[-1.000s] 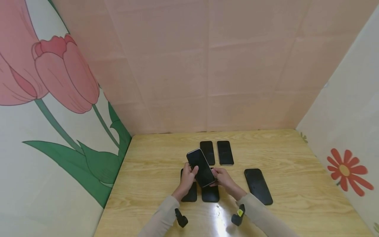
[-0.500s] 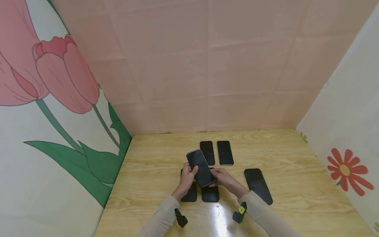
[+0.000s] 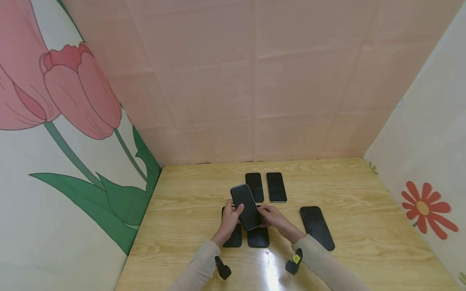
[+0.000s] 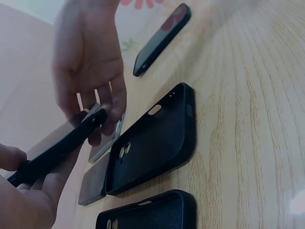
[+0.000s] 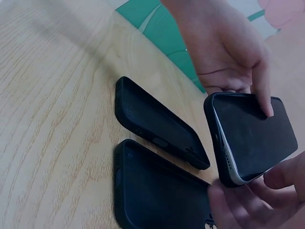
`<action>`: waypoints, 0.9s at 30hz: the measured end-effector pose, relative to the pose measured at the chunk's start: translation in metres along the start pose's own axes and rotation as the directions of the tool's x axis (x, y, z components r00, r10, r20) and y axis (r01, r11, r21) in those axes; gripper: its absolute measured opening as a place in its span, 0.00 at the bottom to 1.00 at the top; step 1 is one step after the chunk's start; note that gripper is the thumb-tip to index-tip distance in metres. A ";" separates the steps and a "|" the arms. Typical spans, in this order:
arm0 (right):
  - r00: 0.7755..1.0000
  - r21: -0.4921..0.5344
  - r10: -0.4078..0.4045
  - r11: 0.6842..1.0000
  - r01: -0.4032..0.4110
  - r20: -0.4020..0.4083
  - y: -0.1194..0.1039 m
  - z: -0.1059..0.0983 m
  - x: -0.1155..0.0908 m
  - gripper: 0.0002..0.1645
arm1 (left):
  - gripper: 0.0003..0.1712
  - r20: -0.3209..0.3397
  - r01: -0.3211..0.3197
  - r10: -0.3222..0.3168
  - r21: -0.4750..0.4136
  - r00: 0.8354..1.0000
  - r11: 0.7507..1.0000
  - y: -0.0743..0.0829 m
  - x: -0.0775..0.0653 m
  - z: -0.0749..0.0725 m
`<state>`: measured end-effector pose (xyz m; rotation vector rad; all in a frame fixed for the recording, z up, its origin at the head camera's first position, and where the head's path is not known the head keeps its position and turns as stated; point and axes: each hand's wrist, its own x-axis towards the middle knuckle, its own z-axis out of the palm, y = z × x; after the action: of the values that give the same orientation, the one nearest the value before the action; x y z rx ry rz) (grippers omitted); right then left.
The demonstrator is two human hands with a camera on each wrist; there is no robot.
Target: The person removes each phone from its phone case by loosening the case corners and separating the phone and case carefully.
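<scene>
Over the table's middle, a black smartphone (image 3: 244,205) is tilted up in both hands. A black case (image 5: 219,150) wraps it, and the phone's silver edge shows along one side at the near end in the right wrist view. My left hand (image 3: 229,220) grips phone and case, thumb across the screen, fingers beneath. My right hand (image 3: 276,220) holds the near corner, its fingers curled under the case and thumb by the edge. Beneath lie two hollow black phone cases, one on the left (image 3: 234,239) and one on the right (image 3: 258,238), open sides up.
Two dark phones, left (image 3: 255,187) and right (image 3: 276,186), lie side by side toward the back of the wooden table (image 3: 189,194). Another phone (image 3: 317,228) in a black case lies right of my right hand. A pink wall (image 3: 255,101) rises behind.
The held phone has turned a little more upright and come slightly nearer. My right fingers have shifted slightly along its near right corner. The phones and cases on the table stay put.
</scene>
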<state>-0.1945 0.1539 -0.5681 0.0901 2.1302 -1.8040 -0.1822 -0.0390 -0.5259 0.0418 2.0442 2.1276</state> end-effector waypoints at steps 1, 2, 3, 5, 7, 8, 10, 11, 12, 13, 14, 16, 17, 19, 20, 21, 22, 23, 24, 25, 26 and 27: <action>1.000 -0.008 0.006 1.000 -0.006 -0.030 -0.001 0.001 0.000 0.16 | 0.14 0.000 0.007 -0.007 0.000 1.000 1.000 0.001 0.000 0.000; 0.998 -0.011 0.009 1.000 -0.009 -0.058 -0.002 0.001 -0.001 0.14 | 0.14 0.000 0.013 -0.013 0.001 1.000 1.000 0.002 -0.001 0.000; 0.997 -0.008 0.010 1.000 -0.011 -0.082 -0.003 0.002 -0.001 0.13 | 0.14 0.003 0.013 -0.013 0.005 1.000 1.000 0.003 -0.002 0.000; 0.992 -0.004 0.007 1.000 -0.008 -0.123 -0.005 0.003 -0.002 0.10 | 0.14 0.007 0.016 -0.016 0.012 1.000 1.000 0.003 -0.002 0.000; 0.990 -0.005 -0.003 1.000 0.002 -0.138 -0.006 0.003 -0.002 0.09 | 0.14 0.008 0.017 -0.017 0.013 1.000 1.000 0.000 -0.002 0.000; 0.990 -0.008 -0.008 1.000 0.007 -0.141 -0.007 0.003 -0.003 0.09 | 0.14 0.008 0.015 -0.015 0.013 1.000 1.000 -0.001 -0.001 0.001; 0.990 -0.017 -0.014 1.000 0.012 -0.144 -0.008 0.003 -0.003 0.09 | 0.14 0.008 0.016 -0.016 0.008 1.000 1.000 -0.010 0.004 0.001; 0.990 -0.019 -0.017 1.000 0.015 -0.140 -0.008 0.003 -0.003 0.10 | 0.14 0.008 0.011 -0.011 0.008 1.000 1.000 -0.014 0.007 0.000; 0.990 -0.019 -0.020 1.000 0.018 -0.136 -0.008 0.003 -0.003 0.10 | 0.14 0.004 0.012 -0.012 0.008 1.000 1.000 -0.019 0.009 0.000; 0.990 -0.018 -0.022 1.000 0.020 -0.137 -0.008 0.003 -0.003 0.10 | 0.14 0.003 0.012 -0.012 0.008 1.000 1.000 -0.024 0.012 0.000; 0.991 -0.021 -0.028 0.999 0.025 -0.133 -0.009 0.003 -0.003 0.10 | 0.14 0.000 0.014 -0.014 0.012 1.000 1.000 -0.028 0.014 0.000; 0.991 -0.034 -0.041 0.999 0.037 -0.126 -0.010 0.003 -0.003 0.11 | 0.14 -0.008 0.018 -0.018 0.016 1.000 1.000 -0.035 0.018 0.000; 0.991 -0.042 -0.045 0.998 0.040 -0.125 -0.011 0.003 -0.004 0.12 | 0.14 -0.012 0.019 -0.018 0.022 1.000 1.000 -0.037 0.018 0.000; 0.990 -0.060 -0.044 0.998 0.037 -0.133 -0.012 0.004 -0.004 0.12 | 0.13 -0.021 0.018 -0.018 0.026 1.000 0.999 -0.039 0.019 0.001; 0.990 -0.073 -0.046 0.997 0.037 -0.133 -0.013 0.004 -0.004 0.12 | 0.13 -0.024 0.013 -0.013 0.031 1.000 0.999 -0.040 0.020 0.001; 0.989 -0.082 -0.042 0.996 0.031 -0.139 -0.013 0.004 -0.004 0.12 | 0.13 -0.025 0.011 -0.010 0.029 1.000 1.000 -0.040 0.020 0.001; 0.989 -0.088 -0.040 0.996 0.028 -0.144 -0.014 0.005 -0.003 0.12 | 0.13 -0.027 0.007 -0.006 0.031 1.000 0.999 -0.041 0.020 0.001; 0.988 -0.091 -0.035 0.996 0.021 -0.150 -0.014 0.005 -0.003 0.12 | 0.13 -0.029 0.005 -0.004 0.036 1.000 0.999 -0.041 0.021 0.002; 0.988 -0.093 -0.032 0.996 0.018 -0.154 -0.014 0.005 -0.002 0.13 | 0.14 -0.031 0.005 -0.004 0.041 1.000 0.999 -0.041 0.021 0.002; 0.988 -0.095 -0.032 0.995 0.018 -0.153 -0.014 0.005 -0.001 0.13 | 0.14 -0.033 0.005 -0.003 0.044 0.999 0.999 -0.041 0.021 0.003; 0.988 -0.095 -0.032 0.995 0.017 -0.152 -0.014 0.005 0.000 0.13 | 0.14 -0.034 0.006 -0.005 0.046 0.999 0.999 -0.041 0.021 0.003; 0.988 -0.093 -0.030 0.996 0.016 -0.149 -0.014 0.005 0.000 0.14 | 0.13 -0.037 0.010 -0.008 0.045 0.999 0.999 -0.040 0.021 0.003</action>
<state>-0.1975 0.1466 -0.5555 0.1856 2.3237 -1.7597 -0.1978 -0.0314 -0.5683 0.0003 2.1092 2.0915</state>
